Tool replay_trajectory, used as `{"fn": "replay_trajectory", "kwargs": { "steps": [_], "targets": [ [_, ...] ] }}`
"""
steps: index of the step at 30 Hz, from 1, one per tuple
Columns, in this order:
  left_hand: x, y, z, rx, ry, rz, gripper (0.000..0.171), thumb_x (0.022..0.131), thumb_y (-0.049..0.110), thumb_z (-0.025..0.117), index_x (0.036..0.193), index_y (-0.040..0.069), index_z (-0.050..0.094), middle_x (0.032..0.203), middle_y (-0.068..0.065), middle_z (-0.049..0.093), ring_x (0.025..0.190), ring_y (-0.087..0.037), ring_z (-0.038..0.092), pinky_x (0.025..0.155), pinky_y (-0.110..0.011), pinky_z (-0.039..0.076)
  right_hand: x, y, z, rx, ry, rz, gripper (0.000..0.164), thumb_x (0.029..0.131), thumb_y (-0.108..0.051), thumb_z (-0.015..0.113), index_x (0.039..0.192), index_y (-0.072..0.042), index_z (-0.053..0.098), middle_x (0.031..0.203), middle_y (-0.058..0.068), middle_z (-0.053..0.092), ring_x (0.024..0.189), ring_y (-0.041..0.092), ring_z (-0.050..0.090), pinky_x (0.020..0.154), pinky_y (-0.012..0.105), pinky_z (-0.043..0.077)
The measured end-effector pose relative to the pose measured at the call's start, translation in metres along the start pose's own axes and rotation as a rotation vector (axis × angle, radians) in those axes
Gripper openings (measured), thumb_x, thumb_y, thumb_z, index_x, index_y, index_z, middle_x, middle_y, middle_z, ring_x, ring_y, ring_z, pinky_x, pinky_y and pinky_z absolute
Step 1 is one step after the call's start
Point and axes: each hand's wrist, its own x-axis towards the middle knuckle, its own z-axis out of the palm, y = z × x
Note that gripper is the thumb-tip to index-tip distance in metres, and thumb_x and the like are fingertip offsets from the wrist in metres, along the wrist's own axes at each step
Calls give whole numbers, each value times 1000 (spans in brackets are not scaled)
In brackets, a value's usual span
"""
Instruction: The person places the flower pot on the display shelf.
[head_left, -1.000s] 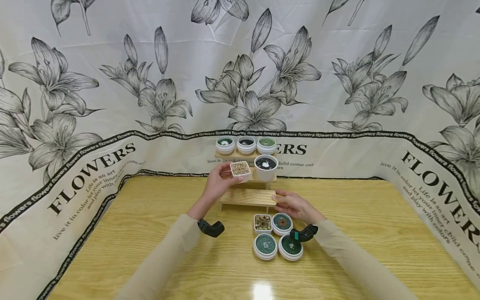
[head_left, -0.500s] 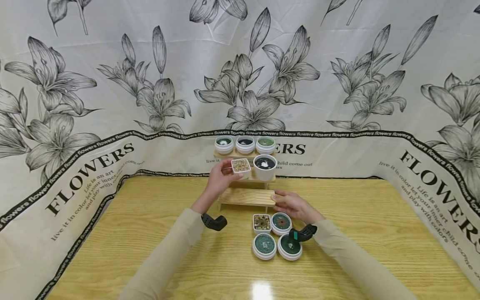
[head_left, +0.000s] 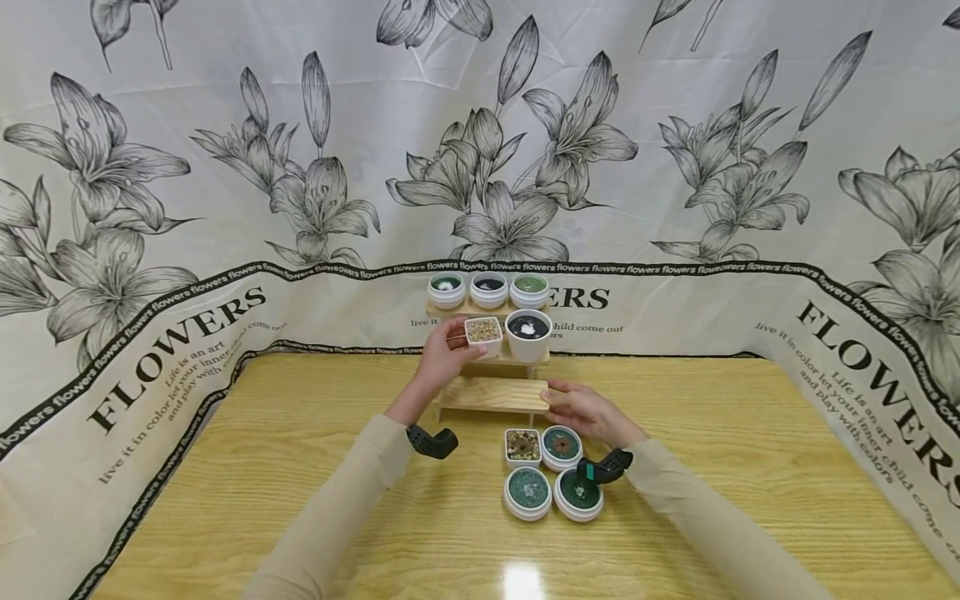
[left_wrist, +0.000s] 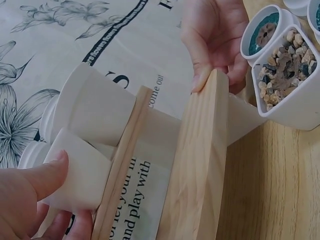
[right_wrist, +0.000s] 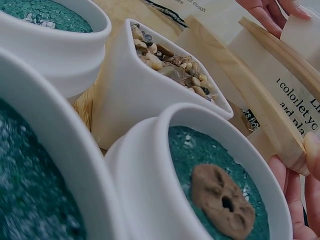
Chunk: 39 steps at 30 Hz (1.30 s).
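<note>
My left hand (head_left: 442,358) grips a small square white pot (head_left: 483,335) filled with tan pebbles, thumb on its near side. In the left wrist view the base of this pot (left_wrist: 82,172) meets the middle shelf (left_wrist: 125,155) of a wooden tiered stand. Beside it on that shelf stands a larger round white pot (head_left: 529,337) with a dark filling and a white patch. At the stand's right end my right hand (head_left: 588,410) holds the lower shelf (head_left: 491,394), with its thumb on the board. That shelf bears no pot.
Three round white pots, the middle one (head_left: 489,290) dark-filled, line the top shelf. In front of the stand, on the wooden table (head_left: 300,467), are a square pebble pot (head_left: 522,446) and three round green-filled pots (head_left: 527,492). A flower-printed cloth (head_left: 337,308) hangs behind.
My left hand has brought the square pot slightly right, closer to the larger round pot and down against the middle shelf. The right hand keeps its hold on the lower shelf.
</note>
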Motion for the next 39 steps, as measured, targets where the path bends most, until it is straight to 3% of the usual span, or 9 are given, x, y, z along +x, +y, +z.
{"fn": "replay_trajectory", "kwargs": {
  "steps": [11,29,39],
  "targets": [
    [-2,0,6,9,46,19,60,85,0,68,140,0,44,133,-21,54,120,-32,56,95,-31,53,-1,1,1,-1,16,9,67,98,-10,52,152,3,14,114,5,52,85,4,60,80,18,55],
    [0,-1,13,-18,38,31,60,88,-4,62,143,-1,39,140,-22,49,127,-34,51,103,-35,48,-3,1,-1,-16,6,8,67,98,-11,51,152,2,14,118,7,52,86,3,60,83,19,55],
    [-4,-3,15,21,107,51,60,87,3,68,141,1,42,136,-22,52,121,-34,54,101,-37,49,-2,1,-1,-34,-3,-11,65,99,-11,50,151,5,14,126,12,49,89,3,60,85,19,54]
  ]
}}
